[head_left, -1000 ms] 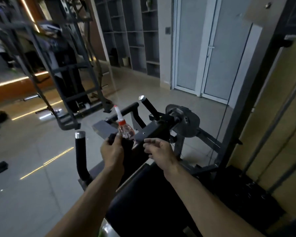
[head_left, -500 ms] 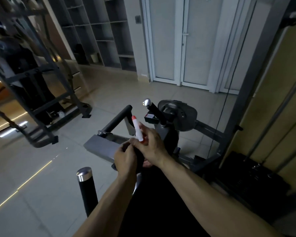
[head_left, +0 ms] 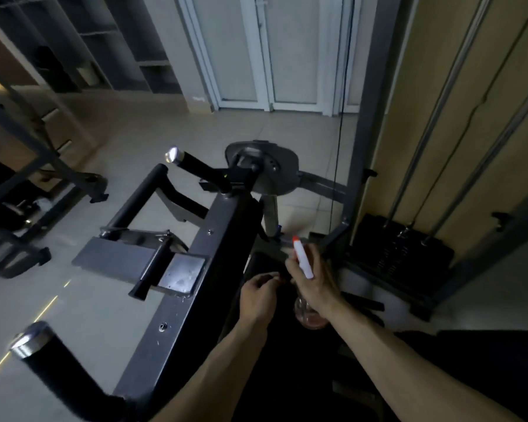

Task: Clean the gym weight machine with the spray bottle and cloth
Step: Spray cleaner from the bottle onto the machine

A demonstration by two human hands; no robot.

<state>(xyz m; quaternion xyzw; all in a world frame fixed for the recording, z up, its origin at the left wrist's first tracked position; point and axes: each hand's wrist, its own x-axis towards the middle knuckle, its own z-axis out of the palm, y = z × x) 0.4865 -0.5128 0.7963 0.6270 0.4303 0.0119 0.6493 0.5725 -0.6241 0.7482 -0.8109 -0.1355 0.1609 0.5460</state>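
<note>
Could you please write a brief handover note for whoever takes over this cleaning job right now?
Right hand grips the spray bottle, nozzle pointing up and away, over the dark pad.
Left hand is beside it, fingers curled; the cloth is too dark to make out, possibly in that hand.
Done: no sprayed or wiped surface shows.
Left: spray the weight machine frame and handles, then wipe.

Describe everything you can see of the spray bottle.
The spray bottle has a white sprayer head with a red-orange tip and a clear, plastic-looking body with pinkish liquid at the bottom. It is held roughly upright, tip leaning slightly left, above the machine's dark pad. The right hand grips its neck; nothing else visibly touches it.
</note>
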